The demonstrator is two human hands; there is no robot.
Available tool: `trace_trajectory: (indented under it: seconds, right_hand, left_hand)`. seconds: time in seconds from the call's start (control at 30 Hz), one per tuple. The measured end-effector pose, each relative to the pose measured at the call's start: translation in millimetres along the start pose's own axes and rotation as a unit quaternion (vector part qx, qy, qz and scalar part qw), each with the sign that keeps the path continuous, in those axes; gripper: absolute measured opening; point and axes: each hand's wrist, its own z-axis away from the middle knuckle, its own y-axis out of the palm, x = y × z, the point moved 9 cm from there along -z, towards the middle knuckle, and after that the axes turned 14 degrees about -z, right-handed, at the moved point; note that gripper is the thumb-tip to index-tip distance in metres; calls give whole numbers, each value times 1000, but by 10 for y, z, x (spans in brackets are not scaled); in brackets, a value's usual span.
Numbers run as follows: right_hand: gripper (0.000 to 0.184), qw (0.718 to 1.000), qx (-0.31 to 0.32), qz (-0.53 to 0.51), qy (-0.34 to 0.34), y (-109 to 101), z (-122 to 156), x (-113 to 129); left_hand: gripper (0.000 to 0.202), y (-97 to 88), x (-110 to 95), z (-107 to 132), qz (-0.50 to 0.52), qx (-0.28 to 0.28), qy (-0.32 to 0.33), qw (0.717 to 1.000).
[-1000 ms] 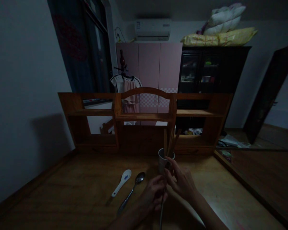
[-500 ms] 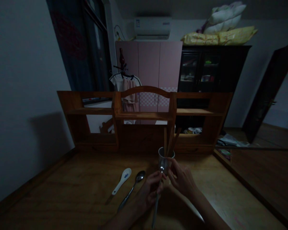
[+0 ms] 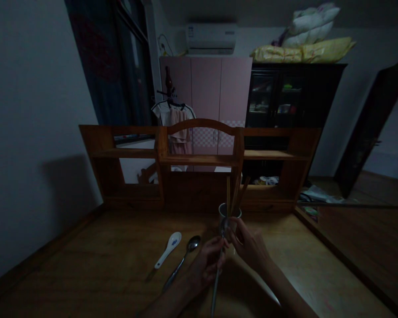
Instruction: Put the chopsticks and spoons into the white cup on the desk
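My left hand (image 3: 207, 260) is closed around a long-handled metal spoon (image 3: 215, 287), its bowl pointing up and away from me. That bowl appears in front of a light-coloured cup (image 3: 239, 213) that holds several wooden chopsticks (image 3: 228, 194). My right hand (image 3: 252, 245) has its thumb and fingers curled in beside the spoon's bowl and the cup's side; what they grip is hidden in the dim light. On the table to the left lie a white ceramic spoon (image 3: 168, 249) with a blue mark and another metal spoon (image 3: 185, 257).
The wooden table (image 3: 102, 265) ends in a low shelf unit (image 3: 199, 190) at the back, behind the cup. A wall (image 3: 36, 132) runs along the left. Farther off stand a pink wardrobe (image 3: 205, 88) and a dark cabinet (image 3: 295, 101).
The spoon in my left hand has tilted or shifted slightly, its bowl now a little higher against the cup. My right hand has barely moved.
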Motion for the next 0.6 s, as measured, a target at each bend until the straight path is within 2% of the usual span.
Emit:
trace_trajectory:
  seconds: [0.33, 0.6]
  right_hand:
    - [27, 1000, 2, -21, 0, 21, 17, -33]
    - [22, 999, -10, -40, -1, -40, -4, 36]
  left_hand:
    - [20, -14, 62, -4, -5, -12, -12, 1000]
    - [23, 42, 14, 51, -17, -11, -26, 999]
